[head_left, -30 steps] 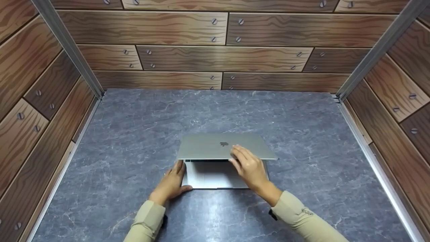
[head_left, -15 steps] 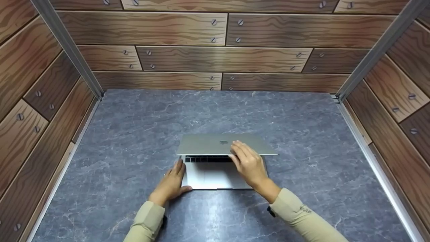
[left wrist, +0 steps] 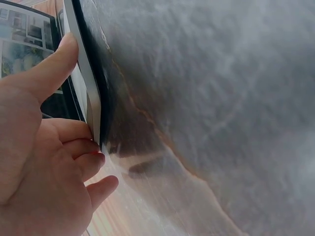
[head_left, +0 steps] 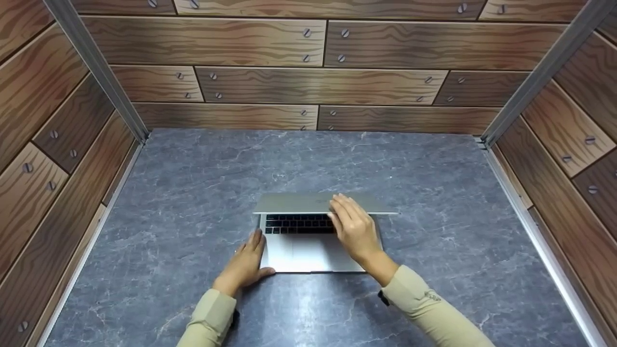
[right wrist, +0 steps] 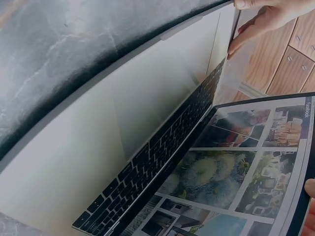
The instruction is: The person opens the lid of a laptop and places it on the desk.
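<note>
A silver laptop [head_left: 299, 253] lies on the grey marbled surface, its lid [head_left: 289, 204] partly raised over the black keyboard [head_left: 294, 225]. Across the base's near left corner rests my left hand [head_left: 244, 264], thumb at the front edge and fingers along the left side. My right hand [head_left: 357, 232] pinches the lid's near edge right of centre, fingers on the outer face. The right wrist view shows the lit screen [right wrist: 206, 172] with several photos and "Facebook" lettering. Only the fingertips [right wrist: 310, 189] of that hand appear there, at the lid's edge.
The marbled surface [head_left: 193, 183] extends on all sides of the laptop. Wood-patterned panels [head_left: 260, 84] enclose it at the back, left and right. Metal posts [head_left: 101, 72] stand at the back corners, and metal strips [head_left: 544, 243] run along the sides.
The lid's near edge has risen and swung away, uncovering more of the keyboard. My right hand has moved up with it. My left hand has stayed at the corner.
</note>
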A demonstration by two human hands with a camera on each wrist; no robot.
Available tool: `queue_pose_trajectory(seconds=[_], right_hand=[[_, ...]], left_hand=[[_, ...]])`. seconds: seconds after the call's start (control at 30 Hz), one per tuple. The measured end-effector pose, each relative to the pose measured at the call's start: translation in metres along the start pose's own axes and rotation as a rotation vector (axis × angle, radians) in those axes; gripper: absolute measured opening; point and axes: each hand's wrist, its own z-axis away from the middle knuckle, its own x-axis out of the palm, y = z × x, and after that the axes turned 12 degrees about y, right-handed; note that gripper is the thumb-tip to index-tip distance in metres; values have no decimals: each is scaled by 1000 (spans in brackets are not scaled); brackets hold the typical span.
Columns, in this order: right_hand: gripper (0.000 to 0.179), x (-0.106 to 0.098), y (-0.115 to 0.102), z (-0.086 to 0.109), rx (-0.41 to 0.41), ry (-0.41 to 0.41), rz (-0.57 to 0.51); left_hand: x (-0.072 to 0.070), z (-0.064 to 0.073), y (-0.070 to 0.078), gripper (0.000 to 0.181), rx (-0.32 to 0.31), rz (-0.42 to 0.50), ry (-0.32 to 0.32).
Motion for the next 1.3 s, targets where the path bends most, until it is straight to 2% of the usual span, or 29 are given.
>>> queue_pose_trajectory(seconds=[0.17,0.3,0.5,0.7,0.87,1.03,1.2,1.3], right_hand=[[24,3,0,-2,17,24,-12],[24,7,1,-3,40,73,-45],[7,15,0,-2,17,187,-81],[11,24,0,1,0,309,-140],[2,29,2,3,-23,404,-196],[7,28,4,7,-63,412,-196],[7,27,6,16,-152,399,-162],[13,26,8,22,-202,384,-128]], left_hand=[[1,0,-1,87,7,3,6],[2,0,-1,87,8,3,9],[2,0,-2,88,-11,-1,-9],[0,0,-1,89,-41,15,-22],[1,0,-2,89,-43,19,-25],[1,0,-1,89,-34,13,-16],[1,1,-1,89,-19,-6,0],[1,1,-1,88,-17,3,3]])
